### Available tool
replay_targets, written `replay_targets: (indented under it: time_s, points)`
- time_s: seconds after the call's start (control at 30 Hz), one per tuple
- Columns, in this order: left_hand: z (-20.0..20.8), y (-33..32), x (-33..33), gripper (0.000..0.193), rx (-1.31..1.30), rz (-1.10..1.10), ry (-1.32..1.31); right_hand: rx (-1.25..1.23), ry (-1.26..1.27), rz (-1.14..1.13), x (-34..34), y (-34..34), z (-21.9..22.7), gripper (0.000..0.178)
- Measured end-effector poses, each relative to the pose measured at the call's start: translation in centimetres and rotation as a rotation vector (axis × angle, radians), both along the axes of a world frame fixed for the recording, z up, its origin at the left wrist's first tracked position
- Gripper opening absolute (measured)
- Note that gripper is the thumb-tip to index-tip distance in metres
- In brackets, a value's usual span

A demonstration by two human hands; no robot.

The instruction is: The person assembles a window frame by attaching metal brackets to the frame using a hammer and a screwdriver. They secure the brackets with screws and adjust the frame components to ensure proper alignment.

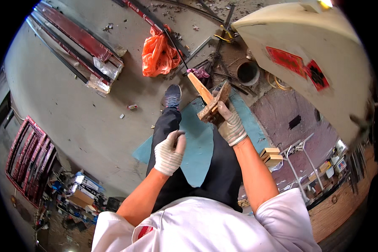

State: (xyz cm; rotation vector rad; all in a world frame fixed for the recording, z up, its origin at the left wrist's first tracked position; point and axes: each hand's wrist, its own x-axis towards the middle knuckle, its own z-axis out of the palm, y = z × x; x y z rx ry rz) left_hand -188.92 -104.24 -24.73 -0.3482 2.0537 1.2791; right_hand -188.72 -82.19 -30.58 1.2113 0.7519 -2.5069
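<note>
My right hand (231,125), in a striped knit glove, is closed around the rusty head of a hammer (200,89). The hammer's light wooden handle points away and to the left, over the floor. My left hand (169,153), in a matching glove, is curled into a fist above my left thigh, apart from the hammer. A dark spot shows at its thumb and forefinger; whether that is a small thing or a dirty fingertip is unclear. Below both hands lies a teal sheet (196,149), between and beside my legs.
An orange plastic bag (156,55) and a dark bucket (248,73) stand ahead. A large cream panel (300,40) with red labels rises at right. Long dark-red frames (73,29) lie far left; curved red frames (29,159) sit nearer. Cardboard boxes (271,157) are right of me.
</note>
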Motion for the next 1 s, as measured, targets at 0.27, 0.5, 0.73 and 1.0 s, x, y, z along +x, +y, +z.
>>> replay_targets:
  time_s: [0.27,0.5,0.73,1.0]
  points:
    - [11.8,2.2,-4.4,0.037,0.026,-0.845,0.227,0.333,-0.105,0.030,7.8,-6.3,13.2,0.038]
    - [18.1,2.2,-1.8,0.046,-0.202,-1.213,0.128,0.484,-0.200,-0.022,11.0,-11.0,22.2,0.034]
    - [21.4,1.6,4.6,0.024,0.187,-0.851,-0.409,1.209,-0.158,0.072,21.2,-10.6,23.5,0.042]
    - [24.4,3.5,19.5,0.030,0.344,-0.906,-0.685,1.147,-0.039,0.364,42.7,-8.8,31.1,0.039]
